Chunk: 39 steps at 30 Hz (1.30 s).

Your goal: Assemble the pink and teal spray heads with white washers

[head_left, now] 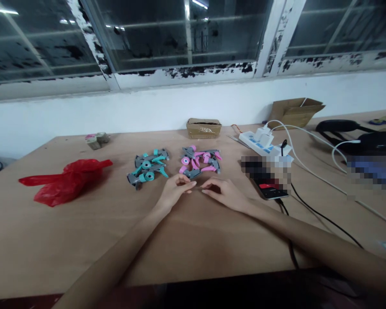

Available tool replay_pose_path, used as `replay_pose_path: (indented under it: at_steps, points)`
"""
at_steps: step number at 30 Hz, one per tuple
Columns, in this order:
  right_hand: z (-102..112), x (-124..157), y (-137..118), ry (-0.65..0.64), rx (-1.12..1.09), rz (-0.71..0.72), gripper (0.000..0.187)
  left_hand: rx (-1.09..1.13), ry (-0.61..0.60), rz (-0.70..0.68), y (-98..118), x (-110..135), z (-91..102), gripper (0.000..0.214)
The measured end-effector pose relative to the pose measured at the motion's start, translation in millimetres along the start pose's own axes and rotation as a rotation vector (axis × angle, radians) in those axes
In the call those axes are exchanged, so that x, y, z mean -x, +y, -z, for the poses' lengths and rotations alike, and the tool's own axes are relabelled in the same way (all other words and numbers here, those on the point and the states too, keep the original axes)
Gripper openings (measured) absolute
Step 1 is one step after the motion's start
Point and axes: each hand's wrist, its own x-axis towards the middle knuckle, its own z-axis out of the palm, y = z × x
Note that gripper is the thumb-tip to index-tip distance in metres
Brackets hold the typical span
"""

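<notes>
My left hand [174, 189] is over the middle of the table, its thumb and fingertips drawn together in a pinch. Facing it across a small gap, my right hand [225, 194] has its fingers bent and its thumb close to the index finger. Anything between the fingertips is too small to make out. Just beyond my hands lies a cluster of pink and grey plastic pieces [200, 162] with round, wheel-like parts. A similar cluster of teal and grey plastic pieces [149, 166] lies to the left of it.
A crumpled red plastic bag [71, 182] lies at left. Small blocks [97, 140] and a cardboard box [204, 128] stand toward the wall. At right are a phone [265, 178], a power strip [260, 143] with cables, an open carton [294, 113] and a black object [373, 143].
</notes>
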Motion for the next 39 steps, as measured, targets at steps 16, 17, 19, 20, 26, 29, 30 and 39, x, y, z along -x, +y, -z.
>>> replay_pose_path:
  at_steps: [16,17,19,20,26,29,30,39]
  points:
    - [1.4,3.9,15.2,0.014,0.064,0.128,0.01,-0.62,0.266,-0.301,-7.5,-3.3,27.5,0.025]
    - [1.3,3.6,17.3,0.025,0.07,0.132,0.01,-0.656,0.269,-0.319,-8.0,-3.4,25.9,0.026]
    - [1.5,3.0,21.1,0.042,0.082,0.137,0.009,-0.728,0.28,-0.356,-8.5,-4.6,23.2,0.026]
    - [1.7,2.8,22.6,0.049,0.088,0.138,0.009,-0.761,0.285,-0.373,-8.4,-5.8,22.1,0.026]
    - [3.0,3.0,25.5,0.062,0.127,0.141,0.009,-0.915,0.333,-0.422,-3.2,-20.2,17.3,0.028]
    - [2.9,3.7,25.4,0.062,0.142,0.149,0.01,-0.974,0.357,-0.413,-0.6,-28.7,10.4,0.034]
    - [2.9,4.0,25.4,0.061,0.148,0.151,0.01,-0.99,0.357,-0.407,0.0,-30.7,7.4,0.036]
    - [3.1,6.1,24.6,0.05,0.186,0.165,0.011,-1.039,0.393,-0.399,17.9,-22.1,19.9,0.037]
